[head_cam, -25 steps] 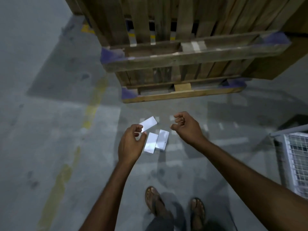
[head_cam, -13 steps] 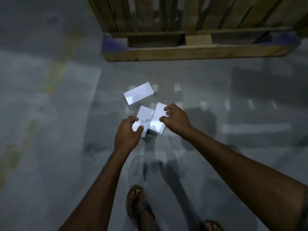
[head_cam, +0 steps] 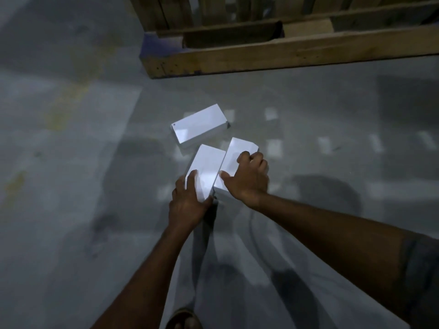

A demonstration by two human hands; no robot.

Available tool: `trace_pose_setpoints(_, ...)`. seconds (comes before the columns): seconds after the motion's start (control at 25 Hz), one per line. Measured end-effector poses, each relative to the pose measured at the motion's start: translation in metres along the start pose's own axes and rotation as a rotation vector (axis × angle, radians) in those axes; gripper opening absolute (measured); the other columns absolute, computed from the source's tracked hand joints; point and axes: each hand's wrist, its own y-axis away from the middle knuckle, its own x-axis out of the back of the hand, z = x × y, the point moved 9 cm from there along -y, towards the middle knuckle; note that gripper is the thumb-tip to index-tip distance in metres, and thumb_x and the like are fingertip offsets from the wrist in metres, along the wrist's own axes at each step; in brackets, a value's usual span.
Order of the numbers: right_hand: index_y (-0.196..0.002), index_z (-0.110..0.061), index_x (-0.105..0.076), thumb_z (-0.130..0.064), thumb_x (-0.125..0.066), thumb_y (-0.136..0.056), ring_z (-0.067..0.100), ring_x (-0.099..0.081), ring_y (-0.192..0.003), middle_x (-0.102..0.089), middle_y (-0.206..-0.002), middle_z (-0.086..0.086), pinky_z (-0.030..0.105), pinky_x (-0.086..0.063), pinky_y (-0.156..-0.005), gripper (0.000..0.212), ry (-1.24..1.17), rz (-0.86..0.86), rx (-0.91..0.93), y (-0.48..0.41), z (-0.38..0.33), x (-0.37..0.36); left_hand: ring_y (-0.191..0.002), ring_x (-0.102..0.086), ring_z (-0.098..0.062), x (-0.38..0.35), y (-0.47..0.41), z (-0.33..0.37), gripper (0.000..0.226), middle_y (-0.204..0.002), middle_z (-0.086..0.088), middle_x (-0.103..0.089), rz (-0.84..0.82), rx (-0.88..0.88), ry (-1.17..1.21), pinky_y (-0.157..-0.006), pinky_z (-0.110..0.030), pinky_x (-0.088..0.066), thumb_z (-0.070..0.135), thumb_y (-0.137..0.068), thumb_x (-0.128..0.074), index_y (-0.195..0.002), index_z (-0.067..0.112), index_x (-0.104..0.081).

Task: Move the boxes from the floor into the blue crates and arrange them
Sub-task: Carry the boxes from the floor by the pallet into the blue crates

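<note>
**Three boxes on the floor, both hands on two of them**

Quick count: three white boxes, two hands, one wooden pallet [head_cam: 285, 55], and one sandal [head_cam: 184, 319] poking in at the bottom edge.

All three boxes sit on the grey concrete floor [head_cam: 71, 210], just in front of the pallet. The far box [head_cam: 199, 125] lies crosswise on its own with nobody touching it. The left box [head_cam: 206, 167] and right box [head_cam: 235, 153] lie side by side nearer the person, long sides touching and both angled the same way. The far box's near edge comes right up to the far corner of the left box. I can't tell if they actually touch.

The left hand [head_cam: 190, 205] is curled round the near end of the left box, with one finger lying up its left edge and the thumb tucked in at the near corner. The right hand [head_cam: 248, 178] is clamped on the right box, its fingers [head_cam: 249, 159] bent over the top toward the right edge and its thumb stretched out across the near part of the lid. Neither hand is spread flat, so both are gripping. It's pretty dark and a bit blurry, so I can't say whether either box is off the floor.
</note>
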Motion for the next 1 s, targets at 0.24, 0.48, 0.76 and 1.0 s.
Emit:
trace_pose_setpoints(0.24, -0.135, -0.018, -0.042, -0.051, -0.081, -0.070, 0.034, -0.039, -0.129, -0.032, -0.147, 0.012, 0.043, -0.047, -0.094, 0.082, -0.013, -0.086, -0.022, -0.020, -0.003, 0.006, -0.138, -0.040, -0.034, 0.008, -0.003, -0.001, 0.097, -0.156, -0.009, -0.031, -0.017, 0.036, 0.021, -0.108, -0.047, -0.043, 0.049, -0.080, -0.078, -0.157, 0.030, -0.022)
trace_pose_setpoints(0.48, -0.151, -0.028, -0.021, -0.064, -0.075, -0.072, 0.037, -0.033, -0.137, -0.018, -0.159, 0.017, 0.046, -0.045, -0.099, 0.102, 0.023, -0.177, -0.044, -0.010, 0.001, -0.007, -0.139, -0.038, -0.035, 0.001, -0.003, 0.003, 0.107, -0.158, -0.009, -0.030, -0.006, 0.087, -0.023, -0.106, -0.048, -0.043, 0.053, -0.078, -0.078, -0.160, 0.034, -0.011)
trace_pose_setpoints(0.76, -0.144, -0.023, -0.021, -0.058, -0.073, -0.072, 0.036, -0.040, -0.131, -0.041, -0.144, 0.011, 0.050, -0.045, -0.102, 0.096, -0.430, -0.223, -0.488, 0.012, 0.038, 0.051, -0.136, -0.043, -0.038, 0.031, 0.041, 0.041, 0.103, -0.152, -0.013, -0.037, -0.022, 0.175, 0.194, -0.104, -0.050, -0.046, 0.059, -0.076, -0.078, -0.157, 0.029, -0.022)
trace_pose_setpoints(1.0, -0.129, -0.023, -0.029, -0.045, -0.071, -0.058, 0.032, -0.053, -0.114, -0.054, -0.121, 0.007, 0.050, -0.051, -0.094, 0.086, -0.866, -0.312, -0.779, 0.082, 0.031, 0.164, -0.132, -0.047, -0.028, 0.125, 0.106, 0.125, 0.089, -0.147, -0.006, -0.035, 0.004, 0.230, 0.351, -0.106, -0.038, -0.044, 0.050, -0.083, -0.076, -0.155, 0.029, -0.029)
